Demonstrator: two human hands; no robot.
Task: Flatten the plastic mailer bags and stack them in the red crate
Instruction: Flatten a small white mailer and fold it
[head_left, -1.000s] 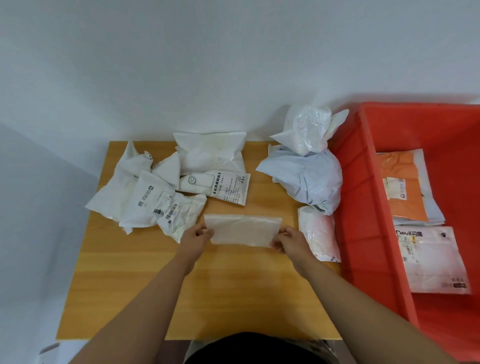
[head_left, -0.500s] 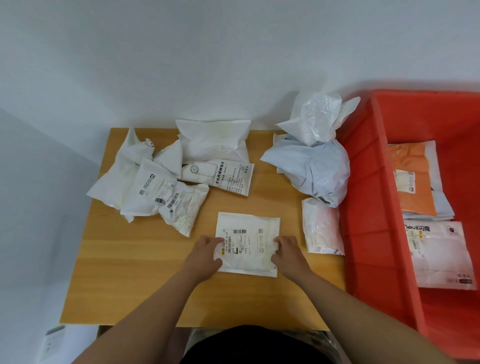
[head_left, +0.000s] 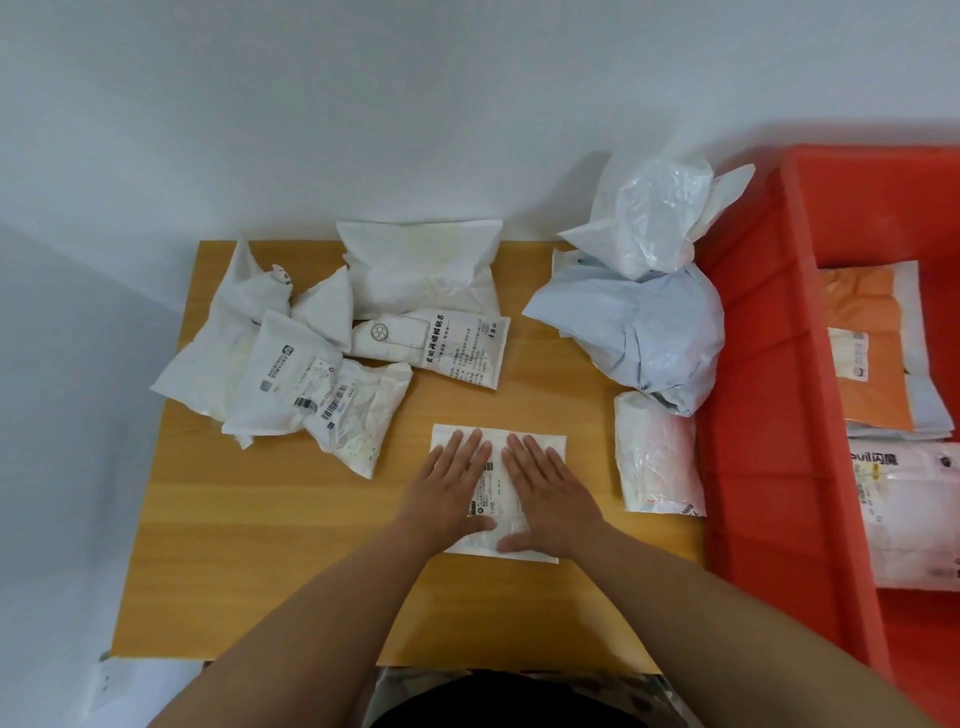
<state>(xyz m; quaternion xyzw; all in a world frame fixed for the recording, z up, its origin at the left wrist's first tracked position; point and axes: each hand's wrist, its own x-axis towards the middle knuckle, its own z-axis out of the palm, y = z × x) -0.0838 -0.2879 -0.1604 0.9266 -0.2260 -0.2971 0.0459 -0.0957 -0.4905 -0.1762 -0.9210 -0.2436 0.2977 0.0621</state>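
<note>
Red crate holding flattened mailers

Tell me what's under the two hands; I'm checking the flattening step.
A small white mailer bag lies flat on the wooden table, label side up. The left hand and right hand press on it, palms down, and cover most of its printed label.

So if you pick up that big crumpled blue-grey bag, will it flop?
Probably floppy: the blue-grey bag is thin plastic, creased and slumped. It likely weighs little, since the clear bag sits on it without squashing it. That one might slide off.
</note>
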